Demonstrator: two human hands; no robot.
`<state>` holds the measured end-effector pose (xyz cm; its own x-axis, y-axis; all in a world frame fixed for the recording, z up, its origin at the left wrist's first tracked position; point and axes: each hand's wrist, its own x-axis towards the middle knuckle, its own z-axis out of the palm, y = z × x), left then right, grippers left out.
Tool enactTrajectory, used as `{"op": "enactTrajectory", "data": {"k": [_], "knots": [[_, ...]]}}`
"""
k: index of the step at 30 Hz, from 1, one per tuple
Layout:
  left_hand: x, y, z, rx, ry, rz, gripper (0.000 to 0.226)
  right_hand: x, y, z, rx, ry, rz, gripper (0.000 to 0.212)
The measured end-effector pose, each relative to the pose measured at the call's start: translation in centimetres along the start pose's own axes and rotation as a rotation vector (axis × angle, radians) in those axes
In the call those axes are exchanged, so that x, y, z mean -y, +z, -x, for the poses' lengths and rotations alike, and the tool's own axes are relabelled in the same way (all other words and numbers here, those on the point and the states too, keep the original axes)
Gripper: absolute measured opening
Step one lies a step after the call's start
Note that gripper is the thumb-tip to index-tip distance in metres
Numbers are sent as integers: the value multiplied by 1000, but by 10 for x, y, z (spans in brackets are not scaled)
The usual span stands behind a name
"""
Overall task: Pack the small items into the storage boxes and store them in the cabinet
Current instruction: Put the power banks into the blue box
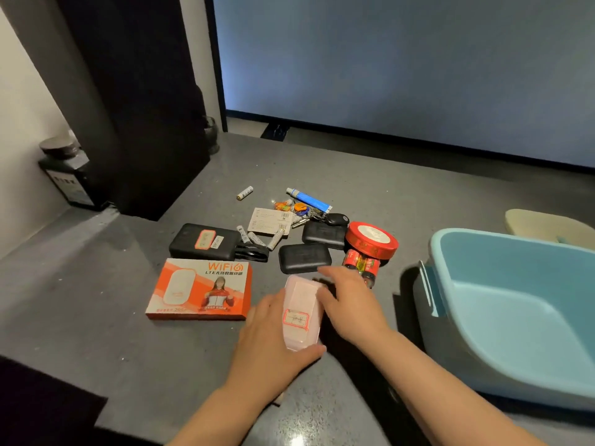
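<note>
A small white device [301,312] with a red-edged label sits between my hands above the grey counter [96,284]. My left hand [273,342] cups it from the left and below. My right hand [351,304] touches its right edge, fingers spread. An empty light-blue storage box [515,304] stands to the right. Behind the hands lie an orange WiFi box [201,289], a black power bank [204,241], two black pouches [304,257], a red round tin [372,239], red batteries [362,263], white batteries [257,238], a blue tube [309,199], keys [309,212] and a card [272,220].
A loose battery [244,193] lies farther back. A dark jar [69,175] stands at the left wall beside a tall black speaker [138,107]. A large screen [402,69] fills the back. A pale lid [547,225] lies behind the blue box.
</note>
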<state>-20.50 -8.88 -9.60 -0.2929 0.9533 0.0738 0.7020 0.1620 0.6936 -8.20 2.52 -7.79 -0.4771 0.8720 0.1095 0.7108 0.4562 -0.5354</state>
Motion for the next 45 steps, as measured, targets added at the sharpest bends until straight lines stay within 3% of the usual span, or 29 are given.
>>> {"op": "enactTrajectory", "data": {"k": [3,8,13,20,23,27,31,34,39,45], "knots": [[-7,12,-6,-31,-74,-68,102,7,-20,-50,-76,-119,140,38],[-5,18,-17,-46,-132,-96,92,12,-18,-100,284,-328,489,50],[5,15,-23,-28,-81,-131,82,11,-15,-107,440,-385,505,61],[3,15,-29,-23,-101,-153,77,8,-10,-109,433,-363,547,62],[1,6,-33,3,-100,-119,70,10,-18,-105,376,-314,476,65],[-8,-22,-35,-13,-95,-47,73,25,-70,-91,166,-276,308,68],[-48,-58,-48,5,36,-38,78,10,-161,-50,-61,-155,144,67],[-103,-67,-59,58,185,-19,80,-25,-222,0,-146,-42,205,65],[-198,-32,-65,130,357,86,73,-98,-279,76,-225,123,192,61],[-279,39,-87,231,442,-128,67,-179,-315,110,-227,147,223,64]]}}
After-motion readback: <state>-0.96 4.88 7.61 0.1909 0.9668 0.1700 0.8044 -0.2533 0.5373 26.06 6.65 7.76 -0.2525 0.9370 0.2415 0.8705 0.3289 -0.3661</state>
